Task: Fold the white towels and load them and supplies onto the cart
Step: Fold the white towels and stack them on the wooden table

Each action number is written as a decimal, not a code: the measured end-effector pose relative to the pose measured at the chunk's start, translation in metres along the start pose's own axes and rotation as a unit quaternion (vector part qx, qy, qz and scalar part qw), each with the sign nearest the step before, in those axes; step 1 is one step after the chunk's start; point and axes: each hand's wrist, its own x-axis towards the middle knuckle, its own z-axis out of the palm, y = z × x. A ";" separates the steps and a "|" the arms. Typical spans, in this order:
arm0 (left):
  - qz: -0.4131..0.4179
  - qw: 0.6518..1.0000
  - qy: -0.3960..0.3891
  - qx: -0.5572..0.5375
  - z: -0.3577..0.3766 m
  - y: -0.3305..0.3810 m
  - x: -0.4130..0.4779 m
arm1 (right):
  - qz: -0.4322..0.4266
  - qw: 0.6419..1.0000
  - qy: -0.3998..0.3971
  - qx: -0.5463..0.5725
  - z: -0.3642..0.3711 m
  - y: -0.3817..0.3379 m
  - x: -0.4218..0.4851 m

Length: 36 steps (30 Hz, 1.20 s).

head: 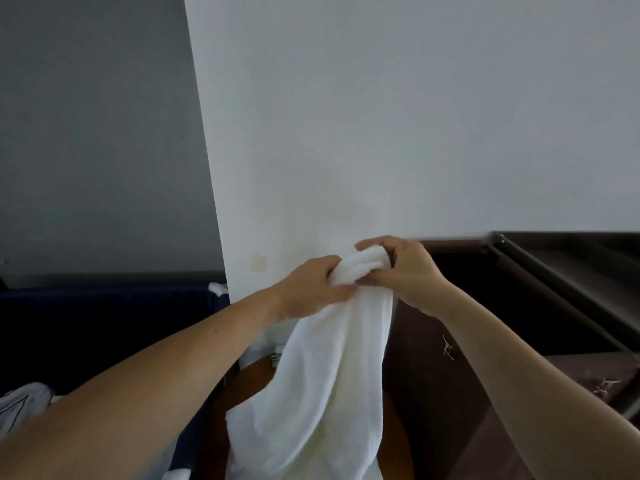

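A white towel hangs down in front of me, bunched at its top edge. My left hand grips the bunched top from the left. My right hand is closed on the same bunch from the right, touching the left hand. The towel's lower part drapes loosely over a round brown surface and runs out of the frame's bottom edge. No cart is in sight.
A white wall corner rises straight ahead. A dark brown cabinet with a rail stands at the right. A dark blue piece of furniture lies at the left, with pale cloth at the lower left.
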 end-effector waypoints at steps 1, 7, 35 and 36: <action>0.007 1.000 0.019 -0.015 0.001 0.003 0.001 | 0.001 1.000 0.012 0.000 0.003 -0.001 0.000; -0.061 0.965 0.016 -0.255 -0.003 -0.003 -0.002 | 0.014 0.993 0.111 0.027 0.009 0.006 -0.006; -0.163 0.923 0.088 -0.336 -0.004 -0.031 -0.006 | 0.033 0.998 -0.038 -0.037 0.028 0.004 -0.009; -0.159 0.926 0.075 -0.333 -0.003 -0.032 -0.007 | 0.044 0.997 -0.044 -0.037 0.030 0.005 -0.009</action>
